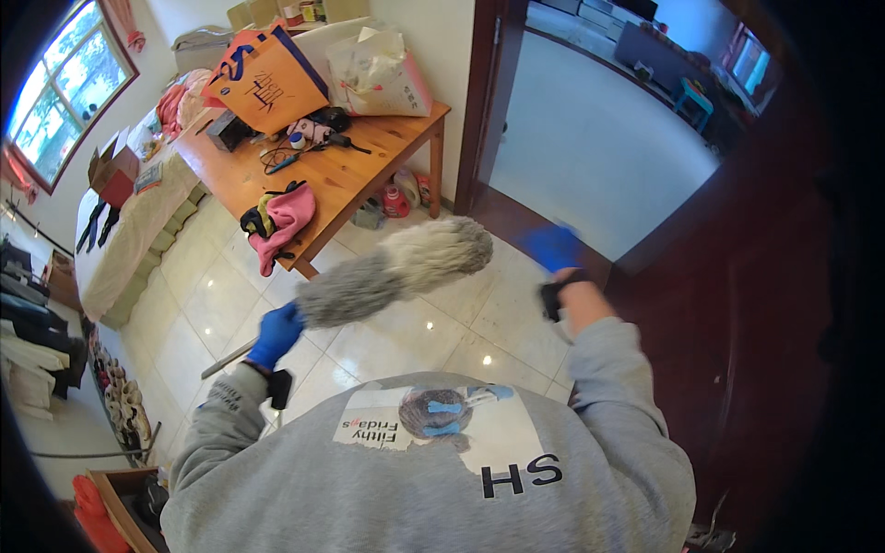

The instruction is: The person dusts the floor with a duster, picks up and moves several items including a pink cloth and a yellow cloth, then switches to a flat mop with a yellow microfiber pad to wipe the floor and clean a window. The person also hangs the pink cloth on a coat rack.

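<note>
A fluffy grey and cream duster [396,272] stretches across the middle of the view, its head pointing to the upper right. My left hand [276,335], in a blue glove, is closed around the handle just below the fluffy part. The thin grey end of the handle sticks out past the hand to the lower left. My right hand [553,247], also gloved in blue, is apart from the duster, in front of the doorway. Motion blurs its fingers, so their pose is unclear.
A wooden table [355,170] bears an orange paper bag [272,83], a white bag [378,74], cables and a pink cloth item [286,219]. To the right stands a dark red door [737,369]. Shoes [124,401] line the left wall, near a bed [138,230].
</note>
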{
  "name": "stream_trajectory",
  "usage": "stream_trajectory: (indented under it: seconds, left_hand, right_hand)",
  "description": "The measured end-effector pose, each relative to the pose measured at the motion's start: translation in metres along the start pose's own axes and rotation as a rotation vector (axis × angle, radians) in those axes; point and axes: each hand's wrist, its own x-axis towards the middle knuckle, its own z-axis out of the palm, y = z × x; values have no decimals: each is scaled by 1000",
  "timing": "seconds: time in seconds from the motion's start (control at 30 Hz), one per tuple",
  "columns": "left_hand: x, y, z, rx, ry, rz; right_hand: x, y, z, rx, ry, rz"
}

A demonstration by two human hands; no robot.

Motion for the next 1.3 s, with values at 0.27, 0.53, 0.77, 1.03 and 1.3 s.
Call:
stream_trajectory:
  seconds: [0.27, 0.53, 0.77, 1.03, 1.3]
  left_hand:
    - [3, 1, 29, -20, -102, -96]
    - [-7, 31, 29, -112, -333, -3]
    - [-12, 15, 27, -153, -286, -232]
    - [10, 76, 52, -229, -411, 40]
    - [-18, -14, 15, -526, -113, 15]
  right_hand:
    - [23, -4, 29, -352, 557, -506]
    - [3, 37, 20, -576, 467, -93]
    - [-21, 24, 17, -627, 680, -185]
    - [40, 26, 74, -967, 211, -400]
    - [-121, 185, -100, -878, 639, 664]
